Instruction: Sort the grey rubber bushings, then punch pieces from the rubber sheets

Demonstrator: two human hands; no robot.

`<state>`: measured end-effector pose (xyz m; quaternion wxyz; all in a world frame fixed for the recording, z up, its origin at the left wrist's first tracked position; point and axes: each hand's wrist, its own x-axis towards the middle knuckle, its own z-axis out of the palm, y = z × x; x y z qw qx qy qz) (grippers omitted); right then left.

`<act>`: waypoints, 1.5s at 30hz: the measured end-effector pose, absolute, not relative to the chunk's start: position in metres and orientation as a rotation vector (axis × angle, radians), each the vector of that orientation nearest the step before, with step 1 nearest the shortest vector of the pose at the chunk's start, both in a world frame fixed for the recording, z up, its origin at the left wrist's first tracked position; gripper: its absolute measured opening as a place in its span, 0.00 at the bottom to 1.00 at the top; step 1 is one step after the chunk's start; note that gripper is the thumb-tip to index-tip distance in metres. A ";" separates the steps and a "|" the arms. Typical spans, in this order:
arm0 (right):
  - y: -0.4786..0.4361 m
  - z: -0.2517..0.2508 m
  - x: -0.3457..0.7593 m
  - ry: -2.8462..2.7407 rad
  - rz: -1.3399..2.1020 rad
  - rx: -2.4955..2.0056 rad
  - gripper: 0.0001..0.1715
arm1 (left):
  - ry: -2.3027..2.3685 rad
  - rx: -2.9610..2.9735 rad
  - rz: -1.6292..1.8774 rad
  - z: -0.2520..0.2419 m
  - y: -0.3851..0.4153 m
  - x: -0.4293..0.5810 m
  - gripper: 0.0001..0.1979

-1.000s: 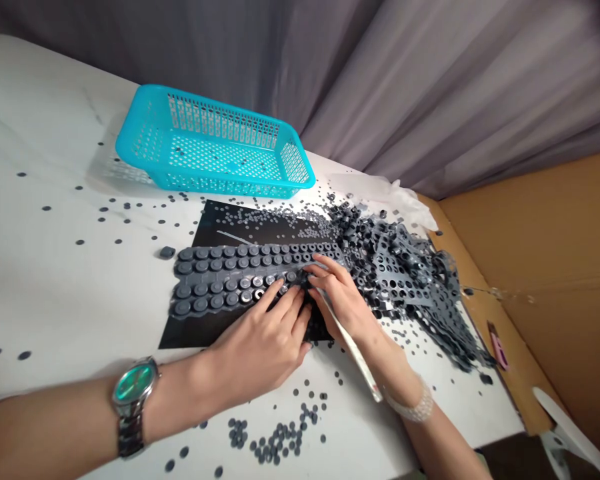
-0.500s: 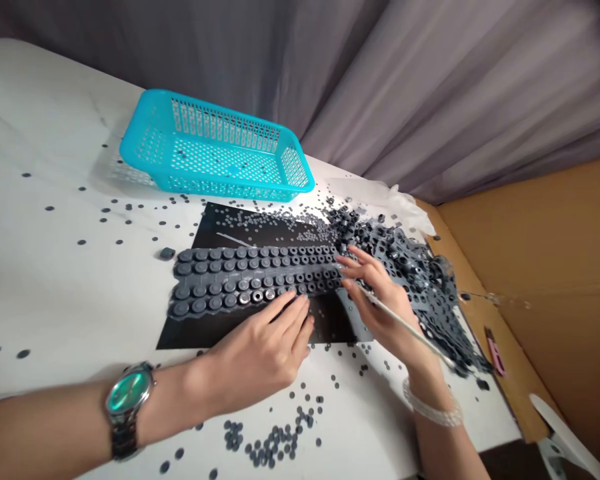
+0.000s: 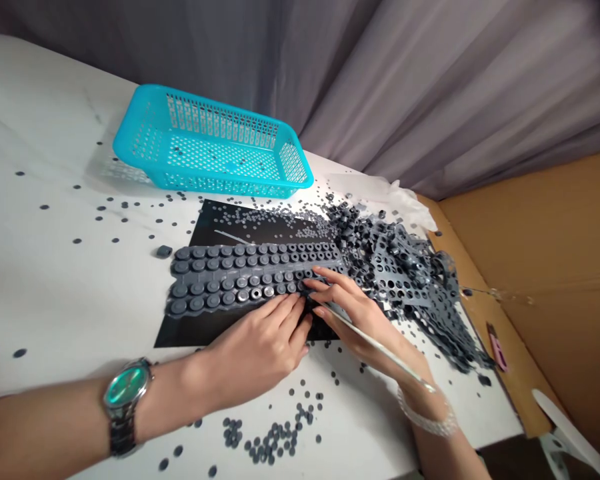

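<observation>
A dark grey moulded rubber sheet (image 3: 215,276) with rows of round raised caps lies on a black mat (image 3: 180,333). Some caps in the near row look shiny, and others have open ring tops. My left hand (image 3: 267,337) rests with outstretched fingers on the sheet's near edge; its fingertips touch the last caps of that row. A slim pale stick-like tool (image 3: 375,343) is gripped in my right hand (image 3: 357,313), its front end at the sheet just right of my left fingertips. The tool's tip is hidden by the fingers.
A turquoise basket (image 3: 220,157) with a few dark discs stands behind. A heap of dark punched rubber scrap (image 3: 405,267) spreads on the right. Small dark discs (image 3: 275,440) are scattered over the white table (image 3: 40,287). A pink cutter (image 3: 497,347) lies on cardboard (image 3: 530,267).
My right hand, with the tool, has moved left and slightly towards me, close to my left fingers. My left hand stays in nearly the same place. The view has shifted slightly.
</observation>
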<state>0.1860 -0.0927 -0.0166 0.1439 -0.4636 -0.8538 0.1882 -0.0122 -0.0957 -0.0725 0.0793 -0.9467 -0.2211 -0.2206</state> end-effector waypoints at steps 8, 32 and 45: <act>-0.092 -0.035 0.187 -2.560 0.315 -1.251 0.08 | -0.688 -2.856 -0.627 -0.072 -0.095 -0.011 0.19; -0.095 -0.030 0.187 -2.042 0.051 -1.529 0.10 | -0.733 -2.987 -0.667 -0.072 -0.091 -0.013 0.22; -0.098 -0.004 0.206 -2.070 0.724 -1.536 0.08 | -0.652 -2.678 -0.591 -0.053 -0.096 -0.027 0.18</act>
